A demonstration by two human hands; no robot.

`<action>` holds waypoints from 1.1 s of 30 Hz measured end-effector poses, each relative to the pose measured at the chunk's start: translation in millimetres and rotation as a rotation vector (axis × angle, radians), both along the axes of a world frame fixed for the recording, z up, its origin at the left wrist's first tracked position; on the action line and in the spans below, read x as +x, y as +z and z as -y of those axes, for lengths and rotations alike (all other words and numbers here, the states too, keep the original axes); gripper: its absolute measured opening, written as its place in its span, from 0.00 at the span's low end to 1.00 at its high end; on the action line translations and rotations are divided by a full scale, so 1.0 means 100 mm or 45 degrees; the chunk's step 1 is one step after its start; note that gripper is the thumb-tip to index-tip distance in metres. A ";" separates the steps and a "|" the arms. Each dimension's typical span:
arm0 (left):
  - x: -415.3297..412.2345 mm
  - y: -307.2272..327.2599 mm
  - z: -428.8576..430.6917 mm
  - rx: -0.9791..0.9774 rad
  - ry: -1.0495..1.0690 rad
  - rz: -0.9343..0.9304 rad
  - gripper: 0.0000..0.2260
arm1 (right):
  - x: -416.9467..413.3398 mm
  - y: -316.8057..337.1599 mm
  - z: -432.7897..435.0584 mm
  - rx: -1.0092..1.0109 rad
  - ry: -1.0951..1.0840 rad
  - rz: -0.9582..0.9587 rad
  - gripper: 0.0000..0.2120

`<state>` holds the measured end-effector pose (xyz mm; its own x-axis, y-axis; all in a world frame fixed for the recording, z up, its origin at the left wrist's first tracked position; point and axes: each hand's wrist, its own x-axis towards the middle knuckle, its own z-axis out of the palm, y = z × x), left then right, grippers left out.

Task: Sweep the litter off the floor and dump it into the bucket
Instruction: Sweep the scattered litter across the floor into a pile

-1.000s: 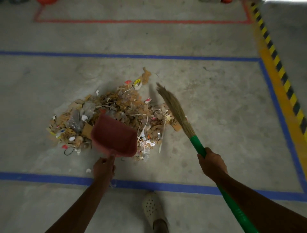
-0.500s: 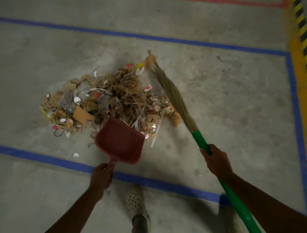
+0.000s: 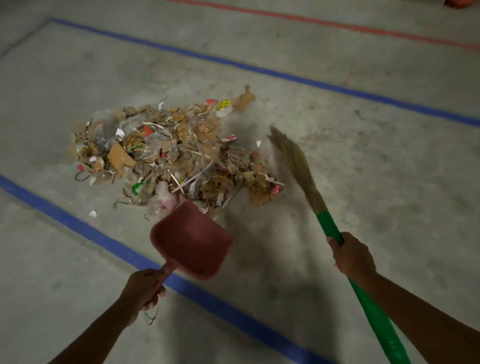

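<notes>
Heaped on concrete floor point(image 3: 363, 182): litter pile point(image 3: 171, 156), seen toward 10 o'clock of view centre, enclosed by blue tape lines point(image 3: 78, 228). At pile's 6 o'clock, red dustpan point(image 3: 192, 241) is held, front lip at pile edge; floor contact cannot be told. Its handle is gripped by curled left hand point(image 3: 142, 288). Blurred bristles of broom point(image 3: 298, 166) are seen at pile's 3 o'clock, just beside. Green shaft is clasped by right hand point(image 3: 353, 257), fingers wrapped round. Thin red line point(image 3: 337, 26) is seen at 1 o'clock.

A near blue strip point(image 3: 78, 227) and a far blue strip point(image 3: 285, 75) run diagonally, a red line point(image 3: 337, 26) beyond them, an orange object point(image 3: 459, 2) at the top right edge.
</notes>
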<state>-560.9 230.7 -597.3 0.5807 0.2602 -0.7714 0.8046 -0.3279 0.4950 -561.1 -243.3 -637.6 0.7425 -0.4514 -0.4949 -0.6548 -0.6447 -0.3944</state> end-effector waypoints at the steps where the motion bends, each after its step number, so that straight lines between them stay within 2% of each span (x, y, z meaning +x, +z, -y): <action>1: -0.02 -0.13 0.03 0.003 -0.007 -0.001 0.25 | 0.05 -0.16 0.08 0.000 0.016 -0.031 0.15; 6: 0.04 -1.10 -0.04 0.004 0.012 -0.039 0.25 | 0.34 -1.18 0.14 -0.043 0.183 -0.097 0.13; 9: 0.20 -1.73 -0.11 -0.117 0.069 0.015 0.18 | 0.57 -1.69 0.04 -0.158 0.317 0.056 0.15; 12: 0.34 -2.10 -0.03 -0.139 0.034 0.107 0.15 | 0.73 -1.97 -0.09 -0.234 0.511 0.143 0.19; 16: 0.55 -2.22 0.07 -0.204 -0.029 0.201 0.19 | 0.76 -1.98 -0.35 -0.319 0.699 0.178 0.19; 21: 0.61 -2.17 0.27 -0.338 0.002 0.107 0.19 | 0.70 -1.73 -0.68 -0.370 0.814 0.175 0.19; 27: 0.75 -2.11 0.46 -0.299 -0.068 0.220 0.16 | 0.57 -1.63 -1.14 -0.348 0.856 0.183 0.17; 33: 0.90 -2.11 0.31 -0.222 -0.082 0.336 0.19 | 0.48 -1.54 -0.82 -0.514 0.882 0.314 0.19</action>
<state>-470.8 200.0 -808.6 0.7778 0.0933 -0.6216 0.6211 -0.2660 0.7372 -513.1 -161.6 -791.6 0.9828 0.0394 -0.1804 0.0164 -0.9917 -0.1273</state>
